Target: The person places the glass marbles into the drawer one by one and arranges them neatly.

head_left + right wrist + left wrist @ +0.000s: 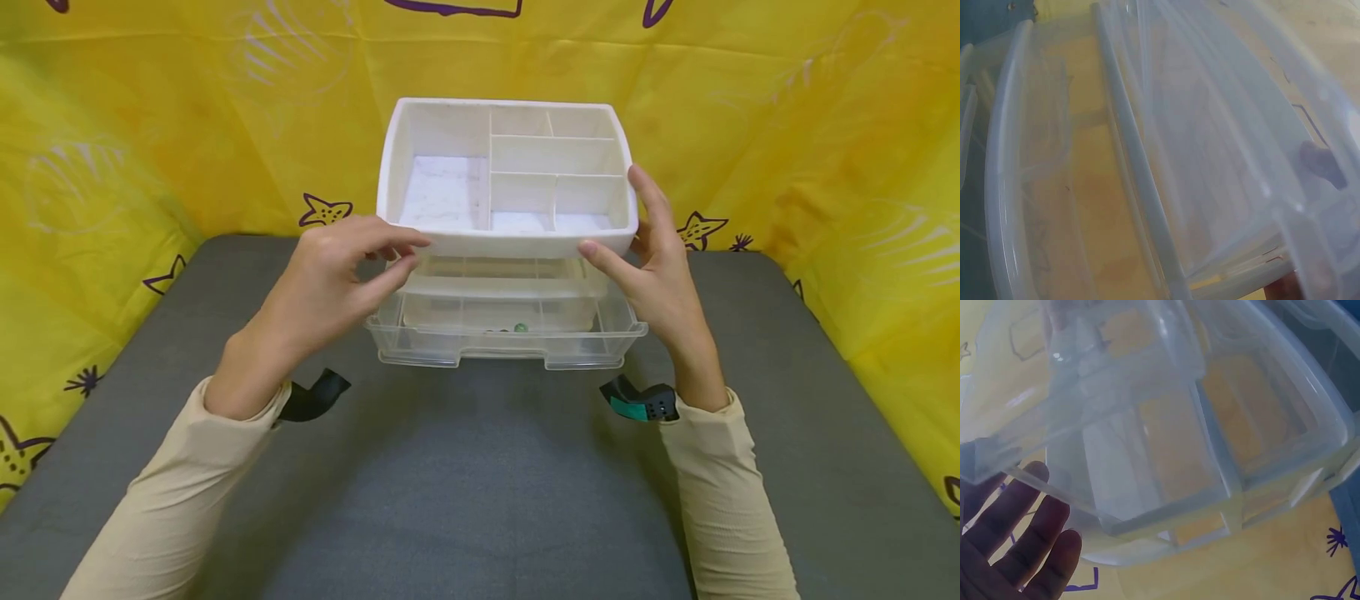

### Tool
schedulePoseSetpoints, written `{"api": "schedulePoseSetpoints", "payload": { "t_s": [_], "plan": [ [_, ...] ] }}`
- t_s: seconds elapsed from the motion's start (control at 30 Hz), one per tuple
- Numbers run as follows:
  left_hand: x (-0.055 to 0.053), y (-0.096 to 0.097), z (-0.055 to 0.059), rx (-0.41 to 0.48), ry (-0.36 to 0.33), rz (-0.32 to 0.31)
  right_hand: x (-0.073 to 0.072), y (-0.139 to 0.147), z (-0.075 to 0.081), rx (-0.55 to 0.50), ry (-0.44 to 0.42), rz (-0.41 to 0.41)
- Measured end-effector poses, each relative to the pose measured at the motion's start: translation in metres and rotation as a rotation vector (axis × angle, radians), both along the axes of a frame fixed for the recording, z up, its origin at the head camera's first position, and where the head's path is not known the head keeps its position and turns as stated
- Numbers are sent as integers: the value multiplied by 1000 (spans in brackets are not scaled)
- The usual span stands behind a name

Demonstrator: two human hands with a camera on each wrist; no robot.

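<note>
A white plastic drawer organizer (420,246) stands on the table, its top divided into several compartments that look empty. Below the top, clear drawers (501,343) jut out toward me, and a small green ball (521,328) shows in the lower one. My right hand (663,267) holds the top's right front corner, thumb at the front and fingers along the side. At the left front corner, my left hand (337,275) has thumb and forefinger apart, the forefinger touching or close to the rim. Its other fingers (1029,550) are loosely spread beside clear plastic in the left wrist view.
A dark grey tabletop (480,500) lies under the organizer. Yellow cloth (150,100) with purple sea-star drawings hangs behind it and along both sides. Black straps (315,396) show at the wrists. The right wrist view is mostly filled by clear plastic edges (1141,162).
</note>
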State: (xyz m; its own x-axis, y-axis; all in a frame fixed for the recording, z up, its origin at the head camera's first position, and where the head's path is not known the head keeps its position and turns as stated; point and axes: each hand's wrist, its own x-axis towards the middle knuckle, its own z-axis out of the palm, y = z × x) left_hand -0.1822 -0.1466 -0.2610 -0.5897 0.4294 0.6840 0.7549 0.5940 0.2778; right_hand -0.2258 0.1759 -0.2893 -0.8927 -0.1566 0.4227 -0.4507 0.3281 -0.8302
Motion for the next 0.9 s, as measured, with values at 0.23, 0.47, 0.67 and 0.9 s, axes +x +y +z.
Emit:
{"api": "schedulePoseSetpoints", "payload": {
  "t_s": [0.23,0.47,0.67,0.9],
  "plan": [
    [-1,-7,-4,20,13,24,0,0,0,4,2,-7],
    [0,-16,-9,46,-10,61,0,0,0,7,-1,-9],
    [2,-25,-12,57,-31,92,0,0,1,12,-6,-14],
    [-1,-31,-20,54,-72,130,0,0,0,-2,-5,-4]
  ]
}}
